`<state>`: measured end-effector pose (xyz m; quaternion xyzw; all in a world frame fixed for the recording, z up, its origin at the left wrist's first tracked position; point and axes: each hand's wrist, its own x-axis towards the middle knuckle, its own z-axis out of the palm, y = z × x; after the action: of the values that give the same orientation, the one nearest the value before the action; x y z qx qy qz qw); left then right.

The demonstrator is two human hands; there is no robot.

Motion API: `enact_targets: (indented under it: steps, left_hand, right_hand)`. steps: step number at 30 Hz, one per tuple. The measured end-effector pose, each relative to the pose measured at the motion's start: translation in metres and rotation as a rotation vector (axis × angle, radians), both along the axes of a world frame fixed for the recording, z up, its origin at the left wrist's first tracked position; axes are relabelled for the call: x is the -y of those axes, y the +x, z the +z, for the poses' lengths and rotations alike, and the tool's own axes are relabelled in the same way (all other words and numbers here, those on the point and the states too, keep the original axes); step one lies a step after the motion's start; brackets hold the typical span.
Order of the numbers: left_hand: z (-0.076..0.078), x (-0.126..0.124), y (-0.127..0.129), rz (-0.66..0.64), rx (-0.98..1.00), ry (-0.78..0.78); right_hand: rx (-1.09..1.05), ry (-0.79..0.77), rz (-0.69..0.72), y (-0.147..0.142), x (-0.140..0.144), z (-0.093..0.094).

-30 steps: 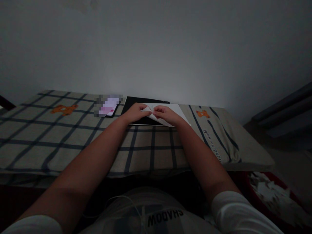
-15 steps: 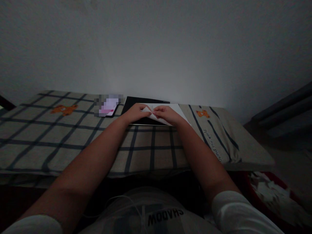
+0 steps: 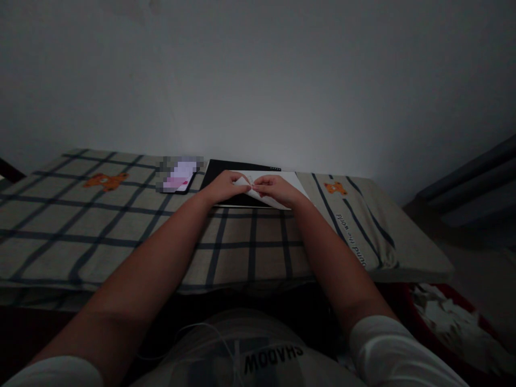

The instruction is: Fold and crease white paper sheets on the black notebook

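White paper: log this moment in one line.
left hand: pinching white paper | right hand: pinching same paper | under: black board | beside: phone

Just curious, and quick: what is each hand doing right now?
Left hand: fingers pinched shut on the white paper.
Right hand: fingers pinched shut on the same paper.
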<state>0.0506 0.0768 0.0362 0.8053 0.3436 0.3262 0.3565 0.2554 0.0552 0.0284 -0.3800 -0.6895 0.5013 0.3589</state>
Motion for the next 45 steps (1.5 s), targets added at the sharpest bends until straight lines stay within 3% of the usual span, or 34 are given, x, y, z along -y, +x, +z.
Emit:
enact_targets:
  steps: [8, 23, 37, 45]
  left_hand:
    - [0.0058, 0.004, 0.0011, 0.041, 0.01, -0.019]
    - [0.0028, 0.0008, -0.0004, 0.021, -0.039, -0.024]
    - [0.0008, -0.0003, -0.0009, 0.019, -0.006, -0.029]
    - [0.0003, -0.0018, -0.002, 0.018, 0.018, -0.023]
  right_hand:
    - [-0.033, 0.052, 0.008, -0.0031, 0.0024, 0.0028]
    - [0.004, 0.001, -0.009, 0.0024, -0.0003, 0.0005]
    - [0.021, 0.048, 0.032, -0.0021, 0.0029, 0.0052]
    - [0.01, -0.014, 0.004, 0.0028, 0.0005, 0.0021]
